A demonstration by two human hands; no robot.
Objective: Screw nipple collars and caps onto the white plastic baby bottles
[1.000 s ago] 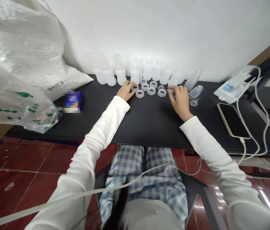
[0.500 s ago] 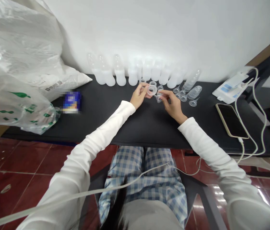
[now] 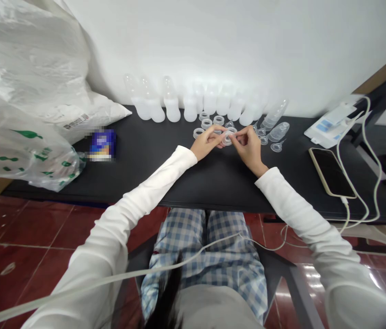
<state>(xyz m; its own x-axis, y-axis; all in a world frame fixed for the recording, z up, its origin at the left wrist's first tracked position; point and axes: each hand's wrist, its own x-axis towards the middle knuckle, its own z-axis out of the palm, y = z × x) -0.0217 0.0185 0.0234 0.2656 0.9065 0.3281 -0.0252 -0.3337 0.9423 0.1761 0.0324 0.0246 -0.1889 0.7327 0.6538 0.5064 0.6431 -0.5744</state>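
Over the middle of the black table, my left hand is closed on the edge of a translucent bottle collar ring. From the other side my right hand pinches a clear bottle teat against that ring; fingers mostly hide the teat, and I cannot tell how far it sits inside. More collar rings lie behind and beside my left hand. To the right of my right hand are loose teats and clear dome caps. White baby bottles stand in a row along the wall, some with clear caps on.
Plastic bags bulge over the table's left end, beside a small blue box. At right lie a phone on a charging cable and a white packet. One white cable crosses my lap.
My right hand has brought the teat to the collar ring, and my left hand has shifted slightly right and down with the ring. The hands now meet; rings behind them show more.
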